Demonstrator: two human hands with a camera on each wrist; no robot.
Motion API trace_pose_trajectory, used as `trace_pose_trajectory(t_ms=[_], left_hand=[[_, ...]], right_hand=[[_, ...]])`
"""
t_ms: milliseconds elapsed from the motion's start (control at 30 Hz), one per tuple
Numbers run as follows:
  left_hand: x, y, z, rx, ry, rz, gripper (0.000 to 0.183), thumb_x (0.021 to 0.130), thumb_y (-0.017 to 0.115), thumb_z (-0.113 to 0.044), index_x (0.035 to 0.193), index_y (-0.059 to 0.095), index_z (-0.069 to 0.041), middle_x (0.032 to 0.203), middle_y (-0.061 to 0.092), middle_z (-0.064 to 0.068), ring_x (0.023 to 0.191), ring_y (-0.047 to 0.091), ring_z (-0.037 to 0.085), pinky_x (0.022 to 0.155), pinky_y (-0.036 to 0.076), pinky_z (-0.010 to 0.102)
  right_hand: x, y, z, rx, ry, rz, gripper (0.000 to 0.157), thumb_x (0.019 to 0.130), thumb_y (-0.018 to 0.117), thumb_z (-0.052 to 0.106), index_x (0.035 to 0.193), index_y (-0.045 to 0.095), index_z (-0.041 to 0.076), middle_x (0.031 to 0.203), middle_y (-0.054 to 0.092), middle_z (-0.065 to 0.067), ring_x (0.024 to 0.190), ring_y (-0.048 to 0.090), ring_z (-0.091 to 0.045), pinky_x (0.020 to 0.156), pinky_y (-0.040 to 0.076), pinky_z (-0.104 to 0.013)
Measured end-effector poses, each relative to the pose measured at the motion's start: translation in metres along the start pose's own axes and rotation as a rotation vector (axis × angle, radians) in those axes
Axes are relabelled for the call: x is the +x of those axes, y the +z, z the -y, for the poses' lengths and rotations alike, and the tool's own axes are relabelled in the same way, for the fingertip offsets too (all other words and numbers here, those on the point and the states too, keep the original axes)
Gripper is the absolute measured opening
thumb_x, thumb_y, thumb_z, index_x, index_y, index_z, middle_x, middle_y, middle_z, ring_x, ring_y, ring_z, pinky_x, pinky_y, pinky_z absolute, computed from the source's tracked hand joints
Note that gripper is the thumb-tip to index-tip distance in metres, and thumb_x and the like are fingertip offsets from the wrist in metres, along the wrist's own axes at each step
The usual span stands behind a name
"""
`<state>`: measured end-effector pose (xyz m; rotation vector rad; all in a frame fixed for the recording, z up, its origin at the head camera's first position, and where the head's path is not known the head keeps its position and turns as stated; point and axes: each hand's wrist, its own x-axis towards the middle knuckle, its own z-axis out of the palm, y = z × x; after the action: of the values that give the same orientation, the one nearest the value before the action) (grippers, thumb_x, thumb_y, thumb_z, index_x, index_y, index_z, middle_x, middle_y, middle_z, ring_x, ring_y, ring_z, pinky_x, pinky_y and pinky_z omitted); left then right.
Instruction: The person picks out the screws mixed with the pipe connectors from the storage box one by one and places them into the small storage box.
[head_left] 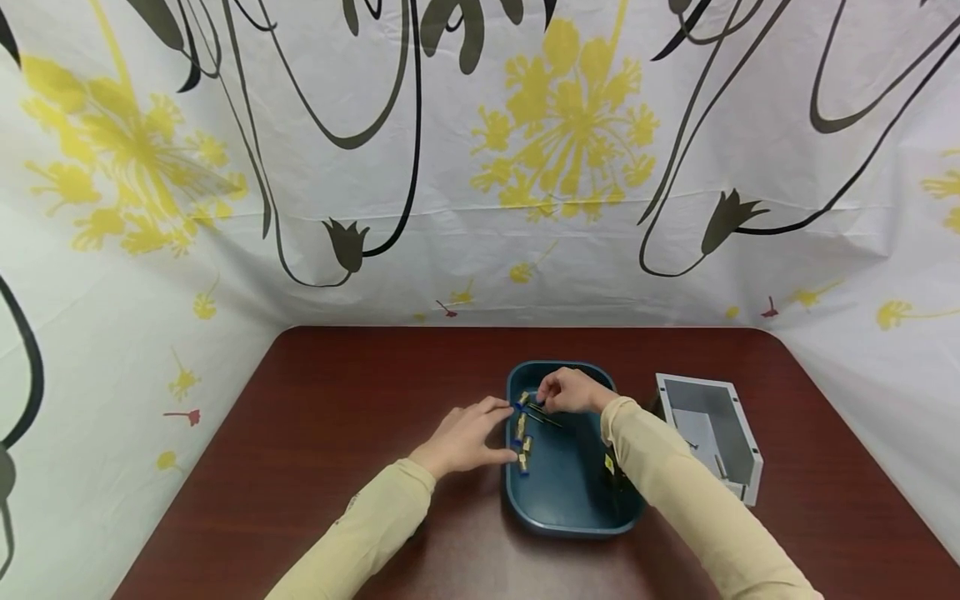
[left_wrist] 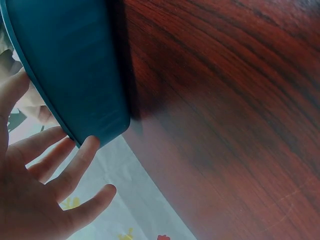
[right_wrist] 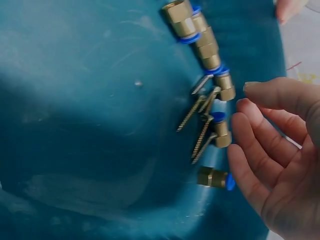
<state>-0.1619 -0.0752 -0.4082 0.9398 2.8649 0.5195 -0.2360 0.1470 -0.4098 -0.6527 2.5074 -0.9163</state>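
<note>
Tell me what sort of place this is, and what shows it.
Probably an indoor tabletop workspace, perhaps a makeshift one: a wood-grain table, a patterned cloth behind it, and a blue tray holding screws and brass fittings.

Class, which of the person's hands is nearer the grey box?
Right. The right hand is over the blue tray, which stands beside the grey box; the left hand is at the tray's opposite rim.
</note>
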Motion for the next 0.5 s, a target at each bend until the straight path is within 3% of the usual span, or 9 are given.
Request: trace_pose_trajectory(t_ms=[500], left_hand=[[0.001,0.001,0.000,0.001,-0.003,0.001,0.066,0.077,0.062,-0.048,0.129,0.046,-0.012,0.128,0.042,0.002,0.109,0.046,0.015,0.088,0.035,0.041]], right_hand=[[0.006,0.013,-0.010,-0.043,0.097,-0.050,0.009,0.076,0.061,-0.002,0.082,0.063,0.004,0.070,0.057,-0.001,0.063,0.051,-0.015,0.061,0.044,-0.031]])
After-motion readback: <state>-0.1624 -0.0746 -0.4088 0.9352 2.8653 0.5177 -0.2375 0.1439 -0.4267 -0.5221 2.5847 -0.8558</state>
